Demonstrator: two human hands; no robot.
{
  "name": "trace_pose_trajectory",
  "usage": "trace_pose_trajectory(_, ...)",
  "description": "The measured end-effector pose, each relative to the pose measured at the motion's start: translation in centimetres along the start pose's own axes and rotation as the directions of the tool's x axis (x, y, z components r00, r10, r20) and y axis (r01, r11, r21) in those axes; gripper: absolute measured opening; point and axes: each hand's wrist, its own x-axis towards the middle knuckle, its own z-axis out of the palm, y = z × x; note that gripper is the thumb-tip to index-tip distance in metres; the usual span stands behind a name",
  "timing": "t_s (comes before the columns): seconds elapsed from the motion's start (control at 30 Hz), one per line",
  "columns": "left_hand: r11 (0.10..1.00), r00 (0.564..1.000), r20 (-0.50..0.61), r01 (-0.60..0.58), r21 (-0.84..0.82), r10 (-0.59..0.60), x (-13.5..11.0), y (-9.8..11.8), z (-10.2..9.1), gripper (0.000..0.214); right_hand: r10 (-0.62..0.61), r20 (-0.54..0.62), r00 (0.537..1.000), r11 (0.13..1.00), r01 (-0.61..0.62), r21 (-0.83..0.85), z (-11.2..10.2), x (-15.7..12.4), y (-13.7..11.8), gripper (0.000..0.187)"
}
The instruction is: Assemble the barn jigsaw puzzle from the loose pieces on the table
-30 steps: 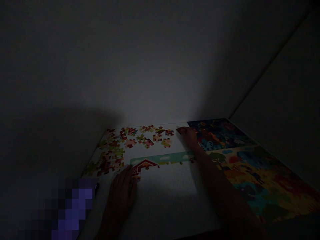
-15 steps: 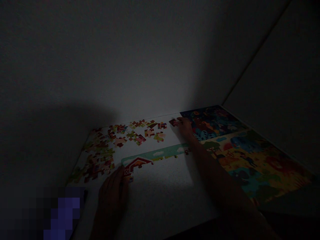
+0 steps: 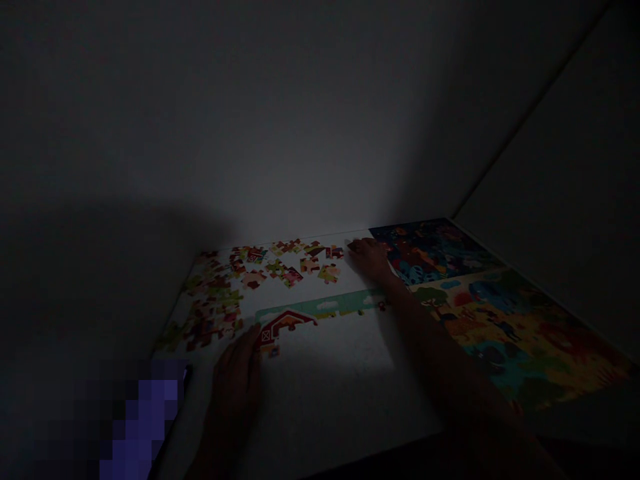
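My right hand (image 3: 371,259) is at the far side of the white table, its fingers closed on a puzzle piece (image 3: 353,245) that they mostly cover. Flat beside the left edge of a partly joined jigsaw puzzle (image 3: 330,305) lies my left hand (image 3: 237,373), fingers stretched out and holding nothing. The joined strip shows a teal sky with clouds and a red barn roof. Several loose puzzle pieces (image 3: 293,275) lie between the strip and the wall. More pieces (image 3: 213,300) are heaped at the left. The light is very dim.
To the right lie a dark night-scene puzzle (image 3: 425,250) and, nearer me, a yellow puzzle with animals (image 3: 480,320). A pale wall (image 3: 280,133) rises behind the table (image 3: 340,400). A pixelated purple patch (image 3: 145,427) covers the lower left.
My right hand's fingers have come further over the puzzle piece and now hide most of it. The left hand stays beside the joined strip. The view has shifted slightly.
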Motion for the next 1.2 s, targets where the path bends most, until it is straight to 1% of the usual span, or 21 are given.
trace_pose_trajectory(0.1,1.000,1.000,-0.005,0.004,-0.013,-0.004,-0.1,0.3,-0.1,0.045,0.003,0.003,1.000,0.999,-0.003,0.037,0.5,-0.3,-1.1,0.043)
trace_pose_trajectory(0.17,1.000,1.000,-0.004,-0.003,-0.026,0.003,-0.2,0.4,-0.2,0.045,-0.045,0.040,0.998,0.998,0.043,0.040,0.9,-0.6,-1.9,0.045)
trace_pose_trajectory(0.27,1.000,1.000,0.007,0.003,-0.031,-0.003,-0.1,0.4,-0.3,0.045,-0.084,0.083,0.993,0.996,0.084,-0.002,1.1,-1.0,-2.9,0.046)
trace_pose_trajectory(0.37,1.000,0.999,0.036,0.000,-0.029,0.001,-0.2,0.3,-0.3,0.045,-0.072,0.098,0.993,0.997,0.076,-0.031,1.1,-1.2,-3.1,0.044)
trace_pose_trajectory(0.53,1.000,1.000,0.017,0.010,-0.026,-0.009,-0.4,0.3,-0.2,0.048,-0.017,0.042,0.999,1.000,0.017,0.008,1.5,-1.0,-2.5,0.042)
trace_pose_trajectory(0.67,1.000,0.998,0.060,-0.014,-0.023,0.015,-0.6,-0.3,-0.1,0.051,0.012,0.022,1.000,0.999,-0.013,0.047,1.7,-0.7,-2.2,0.041)
trace_pose_trajectory(0.8,1.000,0.997,0.069,-0.023,-0.010,0.024,-0.6,-0.6,-0.1,0.053,0.014,0.015,1.000,0.997,-0.015,0.078,1.4,-0.7,-2.2,0.039)
trace_pose_trajectory(0.9,0.999,0.998,0.053,-0.046,-0.004,0.047,-0.6,-0.4,0.0,0.052,0.021,-0.007,1.000,0.995,-0.020,0.099,1.2,-0.8,-2.3,0.038)
trace_pose_trajectory(1.07,0.997,0.998,0.018,-0.062,0.035,0.061,-0.5,0.3,-0.1,0.052,0.043,-0.081,0.996,0.990,-0.031,0.141,1.0,-1.0,-2.2,0.038)
trace_pose_trajectory(1.2,0.996,0.997,-0.008,-0.082,0.041,0.082,-0.5,0.4,-0.1,0.051,0.077,-0.060,0.995,0.978,-0.064,0.199,0.5,-0.9,-2.3,0.032)
